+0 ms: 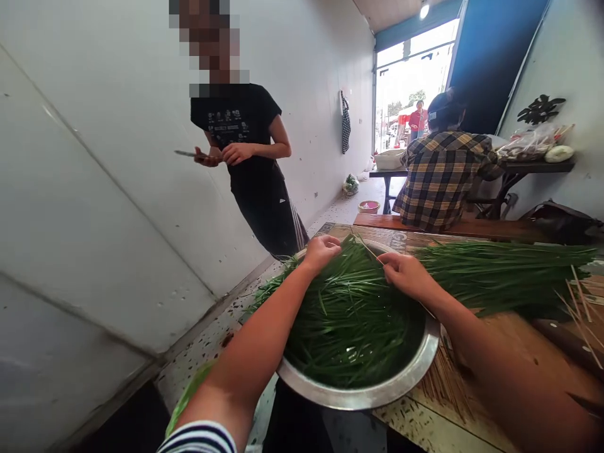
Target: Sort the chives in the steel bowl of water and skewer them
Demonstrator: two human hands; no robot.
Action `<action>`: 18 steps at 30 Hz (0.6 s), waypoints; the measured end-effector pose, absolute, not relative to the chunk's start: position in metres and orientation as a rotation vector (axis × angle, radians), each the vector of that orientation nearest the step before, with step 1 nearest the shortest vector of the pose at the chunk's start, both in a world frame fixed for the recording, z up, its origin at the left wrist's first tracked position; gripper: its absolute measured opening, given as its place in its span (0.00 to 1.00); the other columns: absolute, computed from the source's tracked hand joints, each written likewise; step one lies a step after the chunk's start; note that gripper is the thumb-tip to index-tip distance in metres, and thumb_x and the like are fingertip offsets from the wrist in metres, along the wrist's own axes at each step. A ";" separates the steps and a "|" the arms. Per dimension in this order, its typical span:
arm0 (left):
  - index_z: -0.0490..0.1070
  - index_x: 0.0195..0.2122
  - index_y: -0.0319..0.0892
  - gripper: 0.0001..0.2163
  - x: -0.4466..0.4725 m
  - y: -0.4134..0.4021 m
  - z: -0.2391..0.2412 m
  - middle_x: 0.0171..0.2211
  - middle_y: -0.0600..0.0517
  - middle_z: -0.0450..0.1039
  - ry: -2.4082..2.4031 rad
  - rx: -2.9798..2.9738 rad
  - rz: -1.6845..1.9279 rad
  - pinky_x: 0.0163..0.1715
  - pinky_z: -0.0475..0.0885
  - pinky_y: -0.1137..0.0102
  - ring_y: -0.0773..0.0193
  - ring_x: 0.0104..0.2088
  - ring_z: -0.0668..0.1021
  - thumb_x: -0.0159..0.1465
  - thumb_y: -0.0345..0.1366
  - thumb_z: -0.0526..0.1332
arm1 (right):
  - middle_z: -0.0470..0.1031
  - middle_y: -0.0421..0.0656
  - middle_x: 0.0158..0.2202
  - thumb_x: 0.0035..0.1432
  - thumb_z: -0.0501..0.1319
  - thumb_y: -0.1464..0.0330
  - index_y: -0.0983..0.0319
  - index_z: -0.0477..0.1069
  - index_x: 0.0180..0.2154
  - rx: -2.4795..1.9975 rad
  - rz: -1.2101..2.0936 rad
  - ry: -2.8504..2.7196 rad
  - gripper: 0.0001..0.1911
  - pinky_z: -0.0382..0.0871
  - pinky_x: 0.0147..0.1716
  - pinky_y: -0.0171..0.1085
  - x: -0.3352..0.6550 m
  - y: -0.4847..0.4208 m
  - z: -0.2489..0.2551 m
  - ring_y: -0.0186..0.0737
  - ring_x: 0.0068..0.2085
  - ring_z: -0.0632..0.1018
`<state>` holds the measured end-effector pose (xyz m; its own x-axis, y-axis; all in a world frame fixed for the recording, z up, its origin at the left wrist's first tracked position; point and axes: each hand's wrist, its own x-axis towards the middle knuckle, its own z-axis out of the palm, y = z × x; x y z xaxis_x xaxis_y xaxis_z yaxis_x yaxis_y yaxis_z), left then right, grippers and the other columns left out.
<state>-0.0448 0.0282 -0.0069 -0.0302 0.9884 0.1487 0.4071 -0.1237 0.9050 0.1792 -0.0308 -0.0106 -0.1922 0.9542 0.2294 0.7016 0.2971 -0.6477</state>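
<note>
A wide steel basin (415, 368) sits at the table's near edge, heaped with long green chive leaves (349, 314). My left hand (321, 250) reaches over the far side of the basin, fingers curled on the leaves. My right hand (404, 274) is just to its right, fingers pinched on a thin chive stalk (365, 246) that runs up and left between the two hands.
A long bundle of chives (500, 270) lies across the wooden table (514, 333) on the right, with bamboo skewers (582, 314) beside it. A person in black (250, 145) stands by the left wall holding a phone. Another person in plaid (441, 173) sits on a bench behind the table.
</note>
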 end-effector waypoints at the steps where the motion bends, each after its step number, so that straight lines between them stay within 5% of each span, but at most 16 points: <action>1: 0.74 0.33 0.35 0.09 -0.045 0.028 -0.006 0.26 0.50 0.75 1.486 1.555 1.141 0.30 0.70 0.74 0.70 0.25 0.75 0.50 0.31 0.64 | 0.70 0.37 0.20 0.49 0.51 0.69 0.63 0.73 0.42 -1.486 0.530 -1.978 0.19 0.57 0.24 0.32 0.179 -0.031 -0.011 0.32 0.22 0.68; 7: 0.71 0.38 0.33 0.12 -0.041 0.024 -0.004 0.24 0.50 0.73 1.350 1.245 1.130 0.27 0.70 0.75 0.70 0.25 0.76 0.51 0.28 0.64 | 0.70 0.38 0.21 0.47 0.52 0.70 0.64 0.74 0.38 -1.539 0.494 -1.952 0.17 0.58 0.25 0.31 0.176 -0.041 -0.003 0.32 0.23 0.68; 18: 0.76 0.38 0.33 0.15 -0.044 0.027 -0.009 0.31 0.46 0.77 1.489 1.474 1.181 0.28 0.67 0.75 0.70 0.27 0.74 0.51 0.37 0.65 | 0.69 0.38 0.19 0.54 0.51 0.63 0.63 0.74 0.42 -1.432 0.510 -1.860 0.19 0.57 0.23 0.32 0.176 -0.042 -0.006 0.32 0.21 0.67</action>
<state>-0.0435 0.0266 -0.0087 -0.0864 0.9904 0.1080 0.3307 -0.0738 0.9408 0.1762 -0.0423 -0.0064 -0.1210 0.9458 0.3014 0.6596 0.3035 -0.6876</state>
